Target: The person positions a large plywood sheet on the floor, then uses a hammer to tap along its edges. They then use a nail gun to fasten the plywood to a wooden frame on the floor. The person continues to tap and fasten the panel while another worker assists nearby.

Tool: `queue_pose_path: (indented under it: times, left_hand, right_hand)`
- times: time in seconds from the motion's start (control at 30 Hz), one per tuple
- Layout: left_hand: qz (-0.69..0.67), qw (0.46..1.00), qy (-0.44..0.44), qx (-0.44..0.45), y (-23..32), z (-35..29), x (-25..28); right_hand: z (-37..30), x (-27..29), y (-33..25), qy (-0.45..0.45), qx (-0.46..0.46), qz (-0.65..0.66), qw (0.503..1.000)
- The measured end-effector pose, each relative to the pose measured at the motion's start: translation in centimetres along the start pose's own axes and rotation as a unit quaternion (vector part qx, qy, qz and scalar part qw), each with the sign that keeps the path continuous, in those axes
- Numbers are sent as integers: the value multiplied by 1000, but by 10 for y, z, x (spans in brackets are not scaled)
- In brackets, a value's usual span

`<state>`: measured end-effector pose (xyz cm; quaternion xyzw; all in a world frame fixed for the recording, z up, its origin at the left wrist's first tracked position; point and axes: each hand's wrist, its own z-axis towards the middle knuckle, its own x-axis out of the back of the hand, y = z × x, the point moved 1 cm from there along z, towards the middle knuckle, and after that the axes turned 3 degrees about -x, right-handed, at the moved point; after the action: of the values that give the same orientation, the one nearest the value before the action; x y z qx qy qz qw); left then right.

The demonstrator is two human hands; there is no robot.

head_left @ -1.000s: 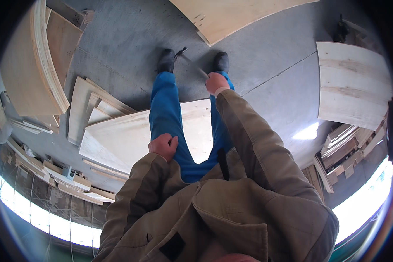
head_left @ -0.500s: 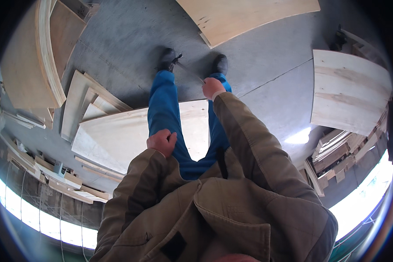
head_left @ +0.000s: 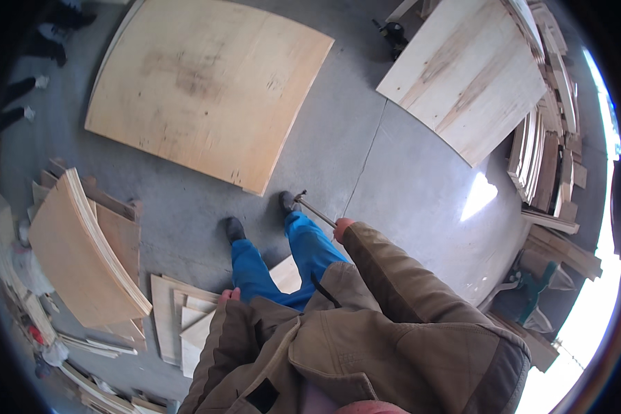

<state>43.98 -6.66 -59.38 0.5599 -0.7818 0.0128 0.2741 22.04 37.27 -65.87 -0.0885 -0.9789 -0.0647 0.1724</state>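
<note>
Right hand (head_left: pixel 343 229) closed round the end of the hammer's (head_left: pixel 317 211) handle, so tool is in the fist, not on the floor (head_left: pixel 366 152)

From that hand the shaft runs out to 10 o'clock, head at the far end, just beside the right shoe (head_left: pixel 286 200) as seen from above; can't tell if they touch

Left hand (head_left: pixel 230 295) at about 8 o'clock from the right one, well apart from the hammer, near the left leg of the blue trousers (head_left: pixel 248 269). Mostly hidden by the sleeve (head_left: pixel 217 334), can't tell if it's open or closed or has anything in it

Around, clock from right hand:
- 11: big plywood panel (head_left: pixel 221 103), dark smudge on its face, near corner close to the right shoe
- 1: paler panel (head_left: pixel 472 76) with brown streaks
- 2: stacked timber (head_left: pixel 548 159)
- 4: green object (head_left: pixel 531 293), can't tell what
- 8: pale board (head_left: pixel 285 274) between the legs
- 9: curved-looking stack of sheets (head_left: pixel 90 255)
- 10: far off, dark legs (head_left: pixel 17 90) of other people at the rim
</note>
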Motion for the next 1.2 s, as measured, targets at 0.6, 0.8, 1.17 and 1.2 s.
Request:
queue_pose_path:
  times: [0.6,0.8,1.17,1.2]
  left_hand:
    - [66,997,25,-45,197,0,-2]
    - [66,996,-55,-28,313,65,-53]
    - [54,990,-69,113,339,150,-41]
    - [166,980,-100,36,342,158,-35]
  right_hand:
    - [9,72,259,37,-172,217,960]
    - [0,160,295,-3,-180,131,975]
    - [72,362,310,55,-244,210,945]
    - [79,381,305,75,-242,220,942]
